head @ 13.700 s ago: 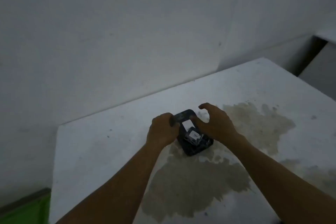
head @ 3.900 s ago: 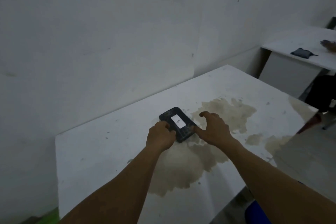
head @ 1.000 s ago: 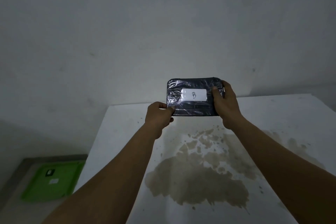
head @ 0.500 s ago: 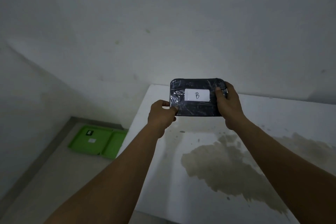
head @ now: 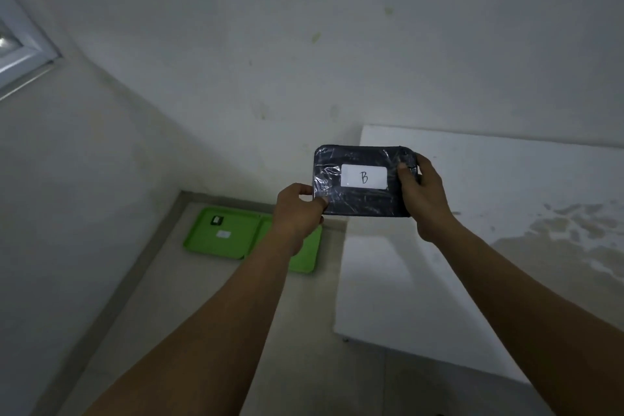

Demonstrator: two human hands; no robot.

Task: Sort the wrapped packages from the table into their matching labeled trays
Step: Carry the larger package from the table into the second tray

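Our left forearm [head: 209, 324] covers the middle of the right green tray [head: 305, 257], so we cannot read any label on it. The left green tray [head: 223, 235] carries a small white tag [head: 223, 234] and a small dark item [head: 216, 220], both too small to make out. The package [head: 363, 181] hides our fingers behind it on both sides. The surface [head: 506, 246] runs off the right edge, and the window frame [head: 23, 54] is cut by the left edge.
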